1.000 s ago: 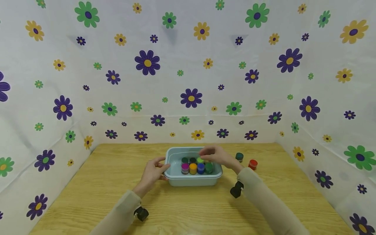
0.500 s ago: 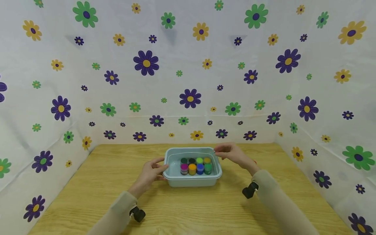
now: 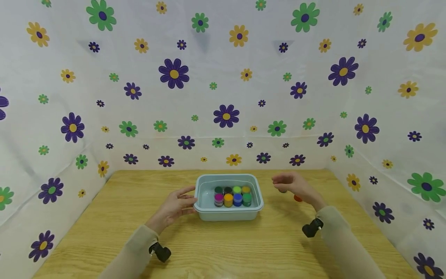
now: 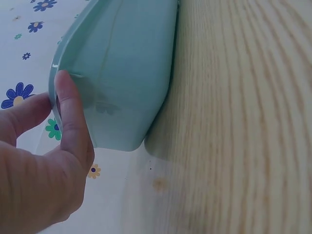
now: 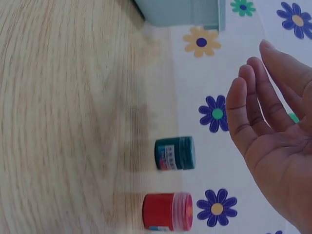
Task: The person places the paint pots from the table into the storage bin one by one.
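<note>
In the head view a light blue plastic tub (image 3: 228, 215) stands mid-table, holding several small paint jars, among them a magenta jar (image 3: 218, 200) and a blue jar (image 3: 237, 200). My left hand (image 3: 175, 207) holds the tub's left end; in the left wrist view a finger lies against the outer wall just under the rim, and another digit meets the rim from above. To the right of the tub, my right hand (image 3: 296, 186) hovers with fingers loosely bent and nothing between them. Near it, apart from the fingers, stand a dark green jar (image 5: 174, 153) and a red jar (image 5: 167, 211).
The wooden table (image 3: 223, 252) extends in front of the tub and to both sides. Behind it and on both sides hangs a white cloth (image 3: 195, 93) printed with flowers. A small black device (image 3: 312, 227) is strapped to each wrist.
My right hand has moved from over the tub, rightward past its rim, to the dark green jar. A yellow jar now shows where that hand was. The left thumb has drawn back slightly.
</note>
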